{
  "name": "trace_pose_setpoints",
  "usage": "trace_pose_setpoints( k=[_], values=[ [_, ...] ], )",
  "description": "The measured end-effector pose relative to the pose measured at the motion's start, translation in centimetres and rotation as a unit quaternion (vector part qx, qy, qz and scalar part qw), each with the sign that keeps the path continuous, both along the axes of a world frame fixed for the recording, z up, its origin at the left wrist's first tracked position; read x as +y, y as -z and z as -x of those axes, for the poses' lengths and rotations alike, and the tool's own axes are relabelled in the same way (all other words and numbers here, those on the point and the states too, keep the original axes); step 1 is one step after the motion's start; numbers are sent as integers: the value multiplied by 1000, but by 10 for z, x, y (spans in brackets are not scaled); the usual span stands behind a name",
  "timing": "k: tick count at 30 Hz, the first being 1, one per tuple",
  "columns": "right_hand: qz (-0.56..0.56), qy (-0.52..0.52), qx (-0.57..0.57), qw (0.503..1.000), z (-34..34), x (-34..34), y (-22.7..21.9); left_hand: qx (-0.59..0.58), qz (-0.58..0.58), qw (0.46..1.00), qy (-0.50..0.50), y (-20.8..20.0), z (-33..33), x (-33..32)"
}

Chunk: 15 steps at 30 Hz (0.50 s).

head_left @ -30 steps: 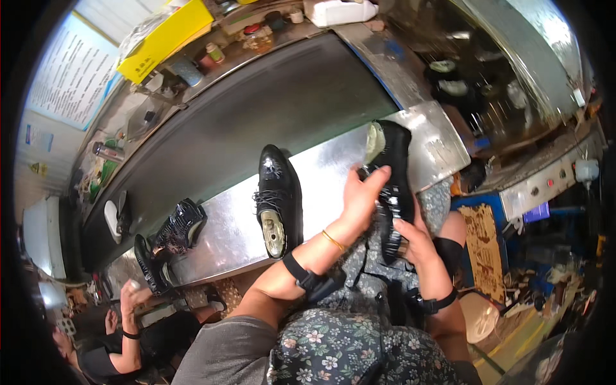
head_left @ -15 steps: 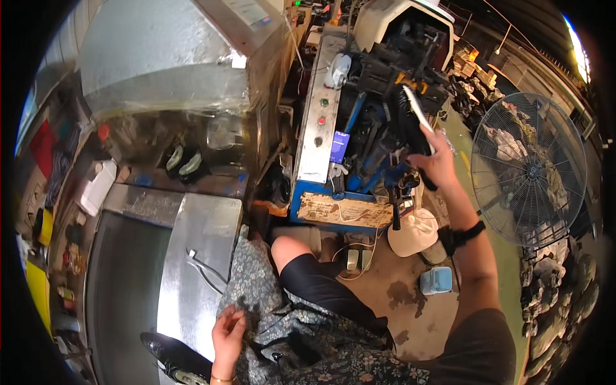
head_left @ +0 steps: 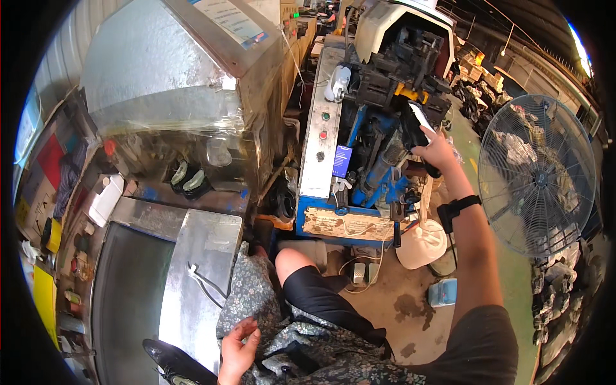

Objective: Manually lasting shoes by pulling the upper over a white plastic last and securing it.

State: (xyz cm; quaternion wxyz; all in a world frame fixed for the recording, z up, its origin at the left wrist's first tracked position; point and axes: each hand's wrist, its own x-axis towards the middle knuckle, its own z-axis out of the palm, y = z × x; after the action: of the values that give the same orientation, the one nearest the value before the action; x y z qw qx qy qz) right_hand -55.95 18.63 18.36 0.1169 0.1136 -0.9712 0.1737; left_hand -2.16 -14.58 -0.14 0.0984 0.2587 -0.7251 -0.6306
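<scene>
Overhead, right hand (head_left: 437,151) gripping a black shoe (head_left: 410,128) at the blue machine (head_left: 378,160), left hand (head_left: 239,350) loosely curled, empty.

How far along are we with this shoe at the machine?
Done, by the look of it: the right hand has a black shoe up at the blue machine. In hand: seating it there; whether it is seated is unclear. Left: a second black shoe lies on the metal table, near the left hand, which holds nothing.

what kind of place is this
Most likely a shoe factory floor: the right hand holds a black shoe at a blue machine, another black shoe lies on the metal conveyor table.
</scene>
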Motion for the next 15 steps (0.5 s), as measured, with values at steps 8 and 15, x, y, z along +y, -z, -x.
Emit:
trace_pose_setpoints(
  k=[8,15],
  values=[
    [-53,13,138,989,-27,-29,42,-56,128,990,27,-24,-8,7],
    [-52,-108,66,991,-4,16,21,-5,207,978,-17,-40,-20,1]
  ],
)
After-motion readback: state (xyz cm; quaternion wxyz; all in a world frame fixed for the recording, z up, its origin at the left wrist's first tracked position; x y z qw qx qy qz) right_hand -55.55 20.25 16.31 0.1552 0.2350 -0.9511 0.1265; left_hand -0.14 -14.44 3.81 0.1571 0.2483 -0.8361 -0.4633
